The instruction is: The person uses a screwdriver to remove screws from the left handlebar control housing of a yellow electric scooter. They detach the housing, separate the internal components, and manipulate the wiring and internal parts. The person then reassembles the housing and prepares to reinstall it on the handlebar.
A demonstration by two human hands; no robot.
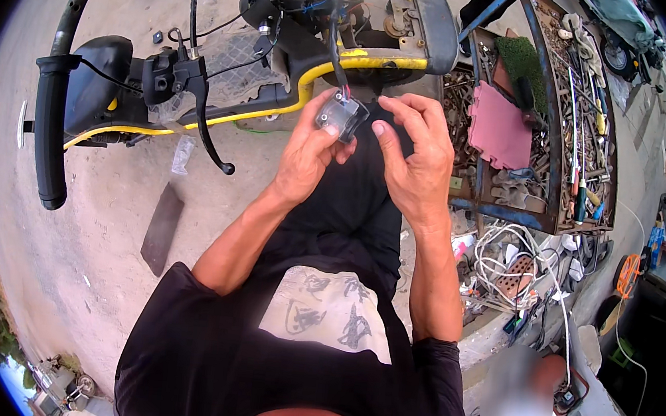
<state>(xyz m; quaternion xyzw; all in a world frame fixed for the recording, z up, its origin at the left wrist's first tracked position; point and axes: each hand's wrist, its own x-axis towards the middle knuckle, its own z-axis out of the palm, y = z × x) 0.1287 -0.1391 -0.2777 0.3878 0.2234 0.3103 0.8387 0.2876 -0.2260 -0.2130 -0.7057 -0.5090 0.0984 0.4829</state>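
Observation:
My left hand [307, 141] is closed around a small grey, partly see-through housing [342, 119], its thumb pressed on the near face. A dark cable [337, 48] with thin coloured wires runs from the housing's top up to the scooter frame [304, 89], which is black with a yellow edge. Just right of the housing is my right hand [420, 156], thumb and fingers apart, with nothing visible between them. Its fingertips come close to the housing's right side. The housing's underside is hidden by my left fingers.
The scooter's handlebar grip [53, 129] and brake lever [201, 115] stand at the left. A metal tool cart [544, 220] holds loose hardware, screwdrivers and a pink foam mat [499, 128]. Tangled white cable [505, 257] lies below it. A dark flat board [162, 229] rests on the ground.

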